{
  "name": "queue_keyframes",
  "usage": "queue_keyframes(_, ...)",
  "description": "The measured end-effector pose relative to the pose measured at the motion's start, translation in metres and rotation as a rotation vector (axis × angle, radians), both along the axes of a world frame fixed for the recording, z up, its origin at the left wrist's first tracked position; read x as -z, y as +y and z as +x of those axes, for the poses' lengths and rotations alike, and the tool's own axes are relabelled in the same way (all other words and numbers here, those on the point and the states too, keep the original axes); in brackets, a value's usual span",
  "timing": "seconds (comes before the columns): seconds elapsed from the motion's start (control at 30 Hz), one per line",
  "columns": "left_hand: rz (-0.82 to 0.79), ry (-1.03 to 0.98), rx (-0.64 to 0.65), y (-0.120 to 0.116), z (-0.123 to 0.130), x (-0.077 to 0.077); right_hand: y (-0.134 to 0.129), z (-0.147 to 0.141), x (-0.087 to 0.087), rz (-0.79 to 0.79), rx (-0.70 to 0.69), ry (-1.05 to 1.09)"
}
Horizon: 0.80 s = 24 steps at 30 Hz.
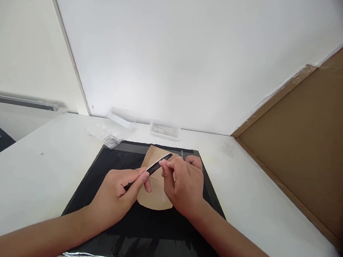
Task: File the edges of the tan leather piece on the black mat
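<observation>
My left hand (127, 186) is closed around a slim black strip with a pale edge (154, 167), which slants up to the right. Against the strip's lower side, near its far end, the thumb and forefinger of my right hand (184, 179) are pinched together. Whatever they may grip is too small to make out. Just behind the right knuckles a small clear piece (180, 154) sticks up, mostly hidden. Below both hands a tan sheet with a rounded near edge (155, 199) lies on a black mat (154, 226).
Along the back of the white table (35, 166) are a shallow translucent box (164, 131), a clear lid-like tray (120, 117) and crumpled clear plastic (97, 129). A small clear case (112, 141) touches the mat's far left corner. A cardboard panel (301, 140) borders the right side.
</observation>
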<state>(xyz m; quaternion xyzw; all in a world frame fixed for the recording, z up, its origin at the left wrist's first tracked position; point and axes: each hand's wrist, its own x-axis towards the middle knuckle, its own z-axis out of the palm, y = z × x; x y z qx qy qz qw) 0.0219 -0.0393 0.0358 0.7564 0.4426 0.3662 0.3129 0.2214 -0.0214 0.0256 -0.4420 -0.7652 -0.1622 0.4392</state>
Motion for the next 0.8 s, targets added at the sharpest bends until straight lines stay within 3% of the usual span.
queue_keyframes(0.17, 0.219, 0.082, 0.007, 0.002, 0.0, 0.003, 0.002, 0.001, 0.0, -0.035, -0.082, -0.006)
queue_keyframes(0.33, 0.357, 0.085, 0.008, 0.006, -0.002, 0.008, 0.005, 0.004, 0.001, -0.032, -0.031, 0.007)
queue_keyframes(0.57, 0.45, 0.098, 0.031, 0.007, -0.006, 0.013, 0.005, 0.003, 0.003, -0.06, -0.024, 0.054)
queue_keyframes(0.7, 0.508, 0.068, 0.039, 0.009, -0.004, 0.013, 0.005, 0.003, 0.003, -0.061, -0.141, 0.022)
queue_keyframes(0.8, 0.586, 0.013, 0.037, 0.012, -0.005, 0.013, 0.006, 0.009, 0.002, -0.05, -0.131, 0.032)
